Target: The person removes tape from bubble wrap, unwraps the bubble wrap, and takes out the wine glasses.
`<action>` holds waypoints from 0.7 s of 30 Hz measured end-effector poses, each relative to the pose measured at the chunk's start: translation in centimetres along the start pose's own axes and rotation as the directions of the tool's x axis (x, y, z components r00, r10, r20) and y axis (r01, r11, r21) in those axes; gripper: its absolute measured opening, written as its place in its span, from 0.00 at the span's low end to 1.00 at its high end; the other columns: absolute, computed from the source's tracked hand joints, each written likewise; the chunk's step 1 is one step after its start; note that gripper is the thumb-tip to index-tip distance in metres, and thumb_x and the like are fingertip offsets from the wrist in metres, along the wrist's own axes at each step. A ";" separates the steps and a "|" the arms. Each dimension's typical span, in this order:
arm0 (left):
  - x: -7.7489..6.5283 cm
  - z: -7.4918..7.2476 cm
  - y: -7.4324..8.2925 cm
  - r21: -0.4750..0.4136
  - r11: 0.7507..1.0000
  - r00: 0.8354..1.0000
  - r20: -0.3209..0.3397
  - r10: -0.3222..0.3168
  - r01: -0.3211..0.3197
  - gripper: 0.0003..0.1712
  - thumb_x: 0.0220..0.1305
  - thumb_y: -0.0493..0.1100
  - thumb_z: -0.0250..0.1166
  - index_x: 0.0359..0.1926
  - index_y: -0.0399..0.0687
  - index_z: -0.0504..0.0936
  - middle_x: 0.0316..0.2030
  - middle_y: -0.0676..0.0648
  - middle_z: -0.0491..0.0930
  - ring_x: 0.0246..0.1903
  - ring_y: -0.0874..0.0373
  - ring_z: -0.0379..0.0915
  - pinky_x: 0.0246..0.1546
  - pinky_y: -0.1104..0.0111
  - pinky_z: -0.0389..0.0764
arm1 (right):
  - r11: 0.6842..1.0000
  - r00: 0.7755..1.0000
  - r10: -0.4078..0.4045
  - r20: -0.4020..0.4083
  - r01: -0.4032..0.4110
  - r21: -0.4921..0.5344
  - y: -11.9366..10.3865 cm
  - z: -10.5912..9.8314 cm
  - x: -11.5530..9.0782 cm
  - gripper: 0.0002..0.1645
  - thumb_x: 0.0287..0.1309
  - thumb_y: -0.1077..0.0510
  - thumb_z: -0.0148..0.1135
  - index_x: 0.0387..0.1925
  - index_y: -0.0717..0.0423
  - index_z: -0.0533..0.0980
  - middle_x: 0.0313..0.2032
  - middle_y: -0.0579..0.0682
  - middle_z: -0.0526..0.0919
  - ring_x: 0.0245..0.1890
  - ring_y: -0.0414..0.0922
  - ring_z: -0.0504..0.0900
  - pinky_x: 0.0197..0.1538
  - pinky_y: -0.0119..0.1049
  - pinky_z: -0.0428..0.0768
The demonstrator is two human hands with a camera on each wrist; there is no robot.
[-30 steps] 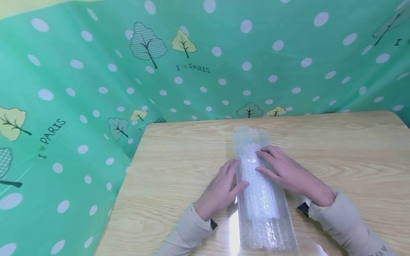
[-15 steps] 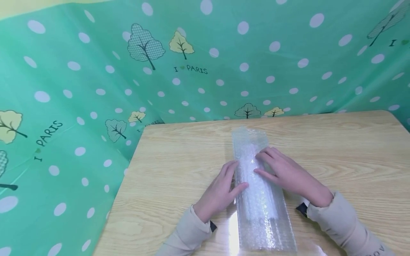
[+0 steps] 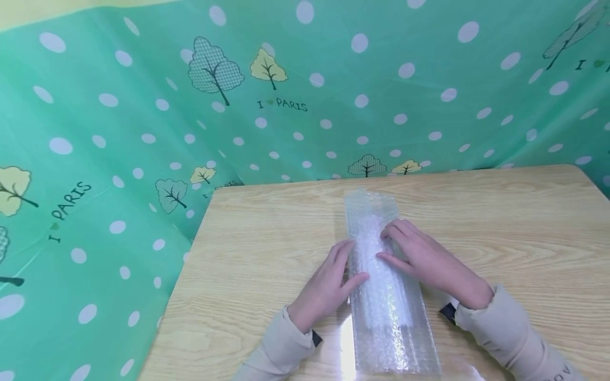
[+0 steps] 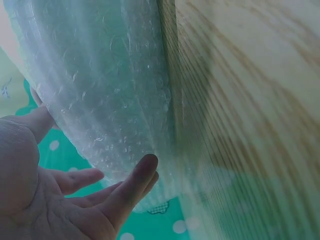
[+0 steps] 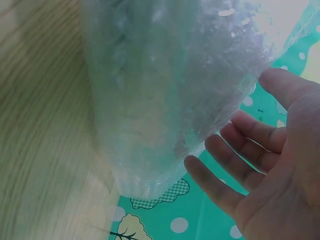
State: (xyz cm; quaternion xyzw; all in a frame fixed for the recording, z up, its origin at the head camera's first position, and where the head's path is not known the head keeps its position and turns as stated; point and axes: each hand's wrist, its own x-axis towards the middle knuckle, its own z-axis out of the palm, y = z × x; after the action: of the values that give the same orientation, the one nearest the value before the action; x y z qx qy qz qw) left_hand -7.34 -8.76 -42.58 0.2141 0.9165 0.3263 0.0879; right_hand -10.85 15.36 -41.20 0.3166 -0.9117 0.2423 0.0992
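Observation:
A long bundle of clear bubble wrap (image 3: 395,344) lies lengthwise on the table in the head view. A whitish layer shows in its middle; what it wraps cannot be made out. At its left edge is my left hand (image 3: 326,286), thumb resting on top and fingers along the side. My right hand (image 3: 426,256) reaches over from the right and touches the top with its fingertips and thumb. In the left wrist view the fingers (image 4: 127,187) are loosely extended beside the bubble wrap (image 4: 100,85). The right wrist view has relaxed fingertips (image 5: 192,162) against the bubble wrap (image 5: 150,100).
The wood-grain table (image 3: 257,254) runs back to a green dotted curtain (image 3: 286,132) printed with trees. Light sleeves (image 3: 281,344) cover both forearms, and a small dark piece (image 3: 449,312) pokes out beside the right cuff. Glare shines near the bundle's lower left.
The whole head view has shifted slightly. My right fingertips have bent in a little on the bubble wrap. The left hand and the bundle stay in place.

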 end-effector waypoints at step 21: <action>-0.1 -0.2 0.1 0.021 1.000 1.000 -0.004 0.008 -0.008 0.45 0.71 0.71 0.45 0.79 0.55 0.48 0.76 0.48 0.53 0.73 0.50 0.56 0.71 0.55 0.65 | 0.999 1.000 -0.025 -0.019 0.024 -0.028 -0.2 0.2 -0.2 0.18 0.64 0.49 0.64 0.47 0.57 0.74 0.43 0.47 0.76 0.42 0.40 0.71 0.43 0.36 0.79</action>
State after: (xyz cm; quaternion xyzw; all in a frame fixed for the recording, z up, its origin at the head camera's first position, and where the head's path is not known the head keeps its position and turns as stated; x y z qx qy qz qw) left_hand -7.31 -8.81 -42.36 0.2180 0.9192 0.3175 0.0827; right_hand -10.57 15.28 -41.39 0.3241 -0.9101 0.2312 0.1154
